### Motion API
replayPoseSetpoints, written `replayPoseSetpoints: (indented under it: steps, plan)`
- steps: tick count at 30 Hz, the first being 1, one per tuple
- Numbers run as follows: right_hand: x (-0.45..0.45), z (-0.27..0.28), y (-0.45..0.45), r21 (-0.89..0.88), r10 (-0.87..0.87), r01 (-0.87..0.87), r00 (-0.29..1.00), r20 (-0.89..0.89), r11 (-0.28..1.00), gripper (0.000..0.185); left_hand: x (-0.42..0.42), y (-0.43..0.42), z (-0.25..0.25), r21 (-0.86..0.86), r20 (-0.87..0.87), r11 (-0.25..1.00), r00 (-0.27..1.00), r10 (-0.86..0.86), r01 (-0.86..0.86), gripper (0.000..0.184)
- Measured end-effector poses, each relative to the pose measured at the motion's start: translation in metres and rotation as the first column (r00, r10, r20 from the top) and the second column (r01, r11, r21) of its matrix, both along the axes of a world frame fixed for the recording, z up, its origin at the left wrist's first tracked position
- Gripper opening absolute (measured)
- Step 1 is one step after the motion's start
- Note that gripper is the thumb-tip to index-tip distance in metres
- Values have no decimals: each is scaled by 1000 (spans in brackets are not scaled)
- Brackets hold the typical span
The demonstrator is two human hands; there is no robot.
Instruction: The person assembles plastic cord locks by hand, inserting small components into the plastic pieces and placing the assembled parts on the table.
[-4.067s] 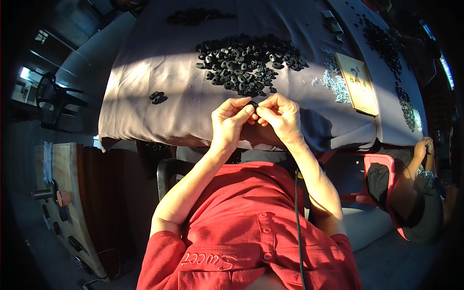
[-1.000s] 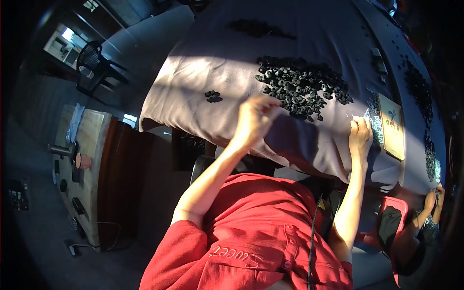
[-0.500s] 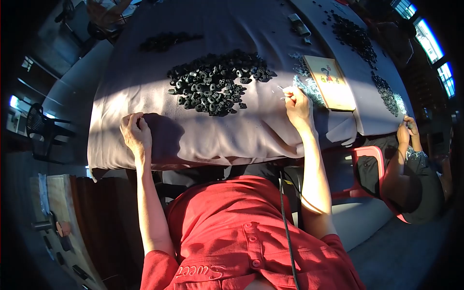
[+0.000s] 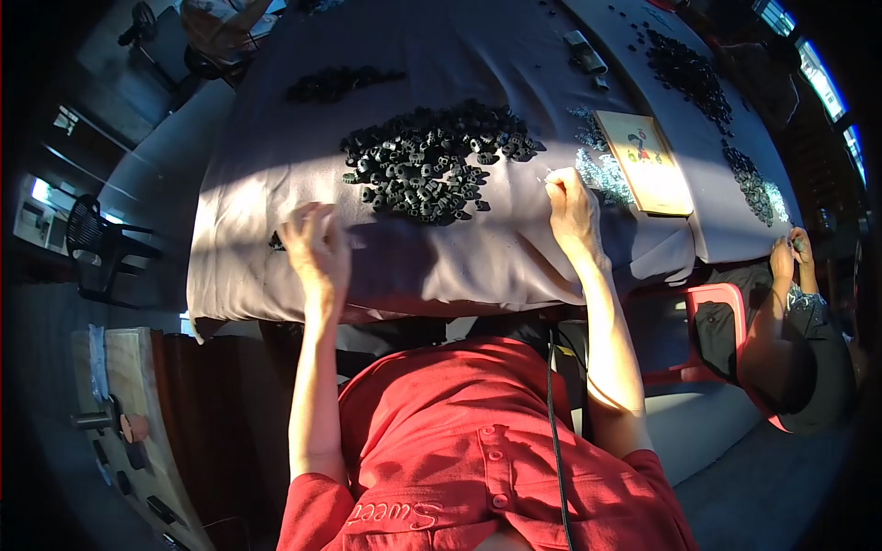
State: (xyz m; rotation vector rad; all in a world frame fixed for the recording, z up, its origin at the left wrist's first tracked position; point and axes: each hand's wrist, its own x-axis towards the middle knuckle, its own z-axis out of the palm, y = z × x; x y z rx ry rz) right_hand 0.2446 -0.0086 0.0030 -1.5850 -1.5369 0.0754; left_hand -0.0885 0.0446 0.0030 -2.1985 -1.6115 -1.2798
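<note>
My left hand [image 4: 317, 248] is over the near left part of the cloth, slightly blurred, its fingers curved and apart with nothing seen in them. A small black part [image 4: 277, 241] lies on the cloth just left of its fingers. My right hand [image 4: 575, 211] is closed in a pinch beside a scatter of small silvery pieces [image 4: 608, 179]. Something thin and pale shows at its fingertips, too small to name. Between and beyond my hands spreads a heap of small black ridged parts [image 4: 413, 165].
A book with a cartoon cover [image 4: 648, 170] lies right of the silvery pieces. Farther off are a smaller black pile [image 4: 335, 84] and a pale box-like object [image 4: 585, 52]. Another person's hands [image 4: 790, 253] work at the right table edge, near more black parts [image 4: 689, 78].
My left hand has moved right and its fingers have loosened. A black part now shows on the cloth beside it. My right hand keeps its pinch near the silvery pieces. The view has shifted slightly.
</note>
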Motion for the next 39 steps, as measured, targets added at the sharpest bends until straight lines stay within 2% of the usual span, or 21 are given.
replayPoseSetpoints:
  steps: [3, 5, 7, 9, 11, 12, 14, 17, 21, 22, 25, 26, 27, 28, 29, 30, 31, 34, 37, 39]
  plan:
    - [-11, -2, 1, 82, 70, -64, 995, -71, 995, 5, 53, -15, 10, -62, 96, 978, 977, -191, 197, 14]
    - [-14, -8, 3, 112, 69, -64, 997, -37, 992, 6, 79, -12, 10, -104, 101, 942, 946, -308, 318, 12]
    - [-14, -10, 3, 107, 62, -52, 995, -84, 993, 6, 106, -4, 18, -116, 99, 909, 915, -391, 401, 9]
    - [-13, -10, 4, 88, 50, -39, 991, -121, 995, 6, 130, 8, 24, -142, 58, 902, 914, -403, 407, 6]
    - [-12, -11, 5, 52, 29, -21, 987, -155, 998, 6, 152, 26, 21, -95, -26, 923, 926, -377, 373, 11]
    - [-12, -13, 7, 84, 30, -16, 984, -174, 996, 7, 160, 34, 17, -141, -62, 929, 934, -352, 341, 11]
    - [-13, -9, 7, 79, 55, -43, 986, -157, 996, 7, 176, 46, 12, -209, -159, 944, 944, -290, 255, 16]
    - [-12, -10, 6, 59, 47, -40, 992, -115, 997, 8, 187, 51, 10, -267, -276, 940, 918, -286, 213, 20]
    - [-14, -12, 5, 63, 28, -24, 997, -75, 998, 8, 195, 56, 4, -349, -338, 923, 897, -286, 163, 19]
    - [-13, -12, 6, 88, 20, -15, 998, -56, 996, 8, 195, 56, 3, -324, -360, 930, 887, -290, 173, 21]
    - [-13, -12, 9, 104, 29, -22, 997, -67, 994, 7, 190, 50, 7, -174, -237, 950, 925, -298, 261, 24]
    - [-12, -12, 7, 94, 33, -26, 996, -83, 995, 6, 186, 46, 9, -160, -68, 920, 925, -373, 359, 22]
    - [-12, -13, 6, 99, 41, -32, 995, -94, 995, 6, 180, 39, 11, -76, 60, 901, 904, -424, 428, 21]
    - [-13, -11, 6, 104, 50, -39, 993, -105, 994, 6, 173, 30, 16, -200, 351, 824, 824, -445, 530, 20]
    - [-14, -10, 6, 110, 60, -47, 991, -117, 993, 6, 163, 19, 21, -278, 614, 713, 690, -384, 644, 19]
    - [-15, -6, 4, 60, 62, -52, 981, -181, 997, 6, 147, 8, 24, -377, 779, 585, 587, -219, 718, 18]
    - [-18, -3, 2, 81, 73, -58, 977, -198, 995, 6, 135, -6, 25, -335, 900, 513, 430, -76, 791, 17]
    - [-37, 10, -3, 127, 191, -169, 962, -194, 977, 5, 103, -34, 22, -261, 965, 470, 239, 106, 843, 19]
    - [-68, 23, -15, -18, 272, -307, 867, -417, 952, 6, 82, -45, 12, -235, 971, 440, 187, 149, 867, 20]
    - [-81, 22, -19, 11, 334, -366, 836, -435, 930, 7, 77, -48, 9, -194, 978, 440, 137, 158, 877, 21]
